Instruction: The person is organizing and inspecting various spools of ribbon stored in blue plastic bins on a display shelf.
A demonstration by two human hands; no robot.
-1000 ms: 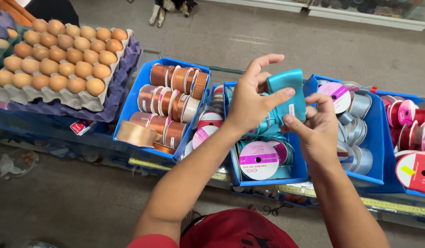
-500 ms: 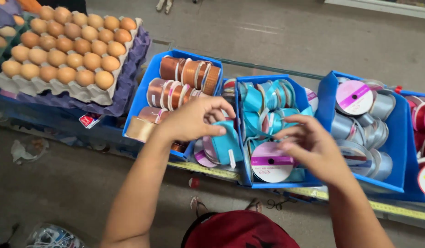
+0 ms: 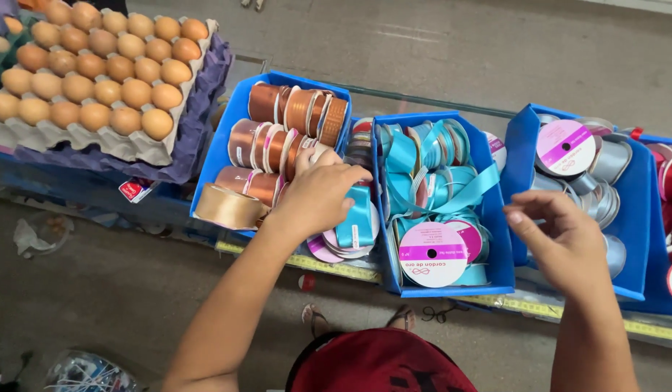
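While left hand (image 3: 318, 196) still grips the turquoise spool (image 3: 356, 218), right hand (image 3: 561, 239) has lifted away, spread.

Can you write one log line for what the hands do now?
left hand: on turquoise ribbon spool | right hand: empty, beside blue bin

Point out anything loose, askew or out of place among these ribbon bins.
A loose turquoise ribbon tail has unwound and trails diagonally across the spools in the middle blue bin. A cream spool lies on its side, poking over the front edge of the copper-ribbon bin.
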